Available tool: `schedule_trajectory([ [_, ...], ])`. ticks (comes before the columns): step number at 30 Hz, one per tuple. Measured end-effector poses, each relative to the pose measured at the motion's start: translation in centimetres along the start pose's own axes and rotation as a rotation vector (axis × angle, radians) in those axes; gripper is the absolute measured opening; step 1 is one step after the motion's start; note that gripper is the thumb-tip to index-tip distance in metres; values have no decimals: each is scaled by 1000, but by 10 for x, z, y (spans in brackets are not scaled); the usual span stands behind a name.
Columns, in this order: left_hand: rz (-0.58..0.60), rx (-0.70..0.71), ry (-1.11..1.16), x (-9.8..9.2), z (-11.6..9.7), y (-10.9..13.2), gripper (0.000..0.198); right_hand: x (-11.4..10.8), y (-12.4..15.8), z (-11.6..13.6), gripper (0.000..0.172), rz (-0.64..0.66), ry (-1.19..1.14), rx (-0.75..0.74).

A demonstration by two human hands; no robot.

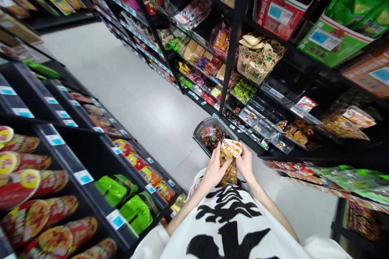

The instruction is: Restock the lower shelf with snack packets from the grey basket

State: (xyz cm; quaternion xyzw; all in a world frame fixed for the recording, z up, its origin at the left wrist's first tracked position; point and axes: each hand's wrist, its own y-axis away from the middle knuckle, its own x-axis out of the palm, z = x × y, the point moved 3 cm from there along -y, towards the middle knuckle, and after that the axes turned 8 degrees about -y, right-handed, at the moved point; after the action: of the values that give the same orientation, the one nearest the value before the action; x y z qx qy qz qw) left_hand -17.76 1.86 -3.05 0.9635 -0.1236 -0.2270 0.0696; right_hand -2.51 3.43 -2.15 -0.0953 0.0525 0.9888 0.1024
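Note:
Both of my hands hold a bunch of small snack packets (230,158) in front of my chest. My left hand (212,172) wraps round the left side of the bunch, fingers curled on it. My right hand (245,164) grips the right side, its thumb on the top packet, which has an orange and white label. Just beyond the hands a grey plastic shopping basket (203,126) sits on the floor, with several wrapped snacks inside.
I stand in a shop aisle with a pale floor (121,85). Black shelves (234,40) of snack bags and clear bins line the right side. More black shelves (91,178) with red and green bags run along the left.

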Motion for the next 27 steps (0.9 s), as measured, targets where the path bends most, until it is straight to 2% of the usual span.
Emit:
schedule_trajectory([
  [3, -67, -130, 88, -4, 11, -6, 85, 2, -1, -4, 28, 20, -74, 17],
  [5, -51, -182, 204, -6, 18, -12, 75, 4, 0, -4, 28, 42, -128, 41],
  [9, -30, -147, 365, -9, 20, -21, 46, 5, 1, 3, 39, 75, -185, 67],
  [12, -93, -148, 324, -8, 17, -22, 40, 7, 1, 7, 46, 97, -208, 81],
  [15, -101, -163, 319, -4, 13, -21, 42, 10, -1, 6, 43, 91, -202, 78],
  [18, -26, -192, 512, 1, 14, -21, 47, 9, -5, 1, 44, 22, -192, 95],
  [22, 211, -332, 898, 6, 21, -16, 57, 1, -10, -12, 45, -16, -325, 200],
  [24, 276, -360, 950, 7, 25, -13, 66, -4, -9, -18, 48, 3, -390, 230],
  [27, 292, -332, 923, 10, 31, -11, 74, -7, -5, -25, 50, 22, -435, 249],
])
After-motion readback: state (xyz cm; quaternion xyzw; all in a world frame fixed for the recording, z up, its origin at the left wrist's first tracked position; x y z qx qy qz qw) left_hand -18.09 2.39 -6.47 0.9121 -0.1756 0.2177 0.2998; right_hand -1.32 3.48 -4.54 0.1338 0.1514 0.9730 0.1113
